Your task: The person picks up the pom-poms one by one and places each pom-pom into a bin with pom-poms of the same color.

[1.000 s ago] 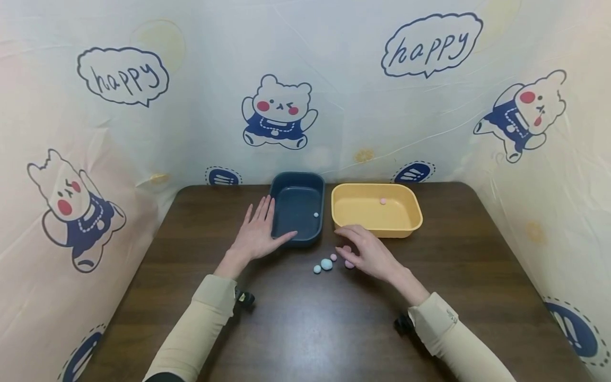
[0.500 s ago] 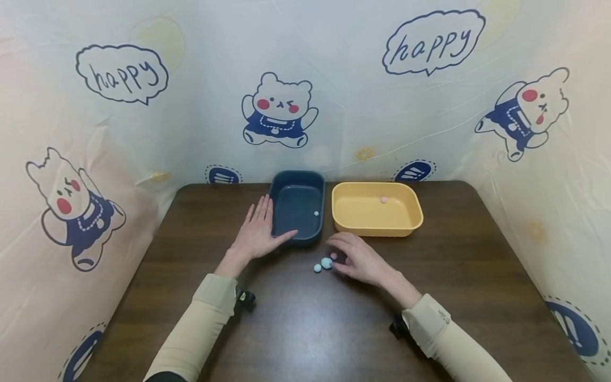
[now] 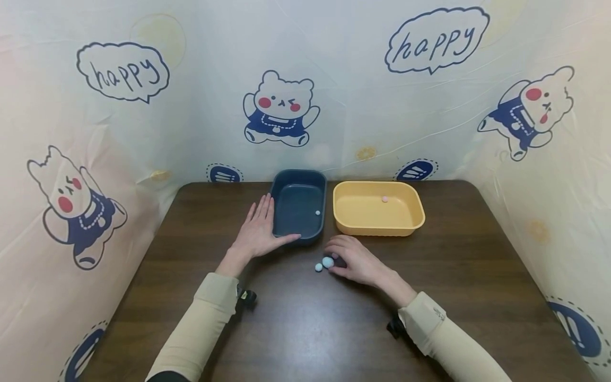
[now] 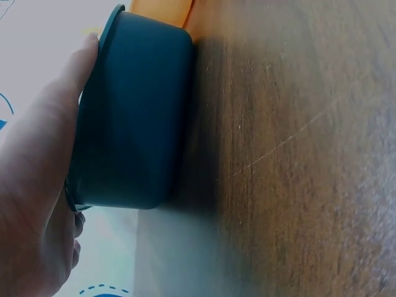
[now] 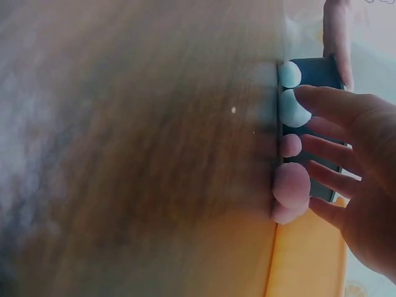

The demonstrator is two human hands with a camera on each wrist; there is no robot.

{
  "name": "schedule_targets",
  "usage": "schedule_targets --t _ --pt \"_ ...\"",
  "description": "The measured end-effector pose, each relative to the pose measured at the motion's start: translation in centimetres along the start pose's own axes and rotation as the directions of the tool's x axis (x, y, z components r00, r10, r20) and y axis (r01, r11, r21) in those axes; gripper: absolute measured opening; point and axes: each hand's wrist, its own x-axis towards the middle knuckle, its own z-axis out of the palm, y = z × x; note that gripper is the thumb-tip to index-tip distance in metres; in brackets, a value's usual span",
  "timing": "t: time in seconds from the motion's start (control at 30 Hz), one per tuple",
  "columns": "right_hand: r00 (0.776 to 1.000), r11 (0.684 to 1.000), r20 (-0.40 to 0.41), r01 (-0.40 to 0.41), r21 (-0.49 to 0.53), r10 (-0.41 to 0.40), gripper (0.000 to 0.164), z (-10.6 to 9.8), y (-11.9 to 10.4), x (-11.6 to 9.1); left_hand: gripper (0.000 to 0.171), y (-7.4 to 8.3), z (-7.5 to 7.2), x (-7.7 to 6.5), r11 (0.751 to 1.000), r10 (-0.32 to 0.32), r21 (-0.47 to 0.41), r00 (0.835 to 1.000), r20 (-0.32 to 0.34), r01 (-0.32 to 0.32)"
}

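Right grip is curving at the larger blue ball, thumb overlapping it; can't tell if pinching. Smaller blue ball is lying just beside, on bench. Head view: right grip is hiding three pink balls. Left grip is spreading straight fingers against dark blue tray. Backdrop is reading "happy" twice.

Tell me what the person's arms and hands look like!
The left sleeve and right sleeve are beige, with wide cuffs. Small black gadgets sit under both wrists. The left grip and right grip have no gloves. A dark band shows low on the left sleeve.
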Motion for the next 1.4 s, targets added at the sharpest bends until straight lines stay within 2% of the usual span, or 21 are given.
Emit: schedule_targets --t 0.13,0.53,0.8,1.2,1.4 --pt "1.0 1.0 0.004 0.025 -0.016 -0.025 0.035 0.1 0.0 0.1 0.142 0.0 0.2 0.0 1.0 -0.008 -0.013 1.0 -0.011 0.008" --pt "0.999 1.0 0.035 0.007 -0.022 -0.006 0.031 0.7 0.2 0.7 0.141 0.2 0.5 0.0 0.999 -0.037 -0.036 0.999 -0.032 0.036" --pt "1.0 1.0 0.002 0.005 -0.018 -0.005 0.025 0.6 0.1 0.7 0.142 0.4 0.5 0.0 0.999 -0.04 -0.038 0.999 -0.03 0.039" --pt "0.996 0.996 -0.038 -0.08 -0.026 0.079 0.024 -0.4 0.0 0.9 0.141 0.4 0.4 0.0 0.999 -0.04 -0.038 0.999 -0.02 0.039" --pt "0.995 0.998 -0.088 -0.052 -0.039 0.049 0.025 -0.5 0.1 1.0 0.14 0.3 0.5 0.0 0.999 -0.038 -0.037 0.999 -0.02 0.037"
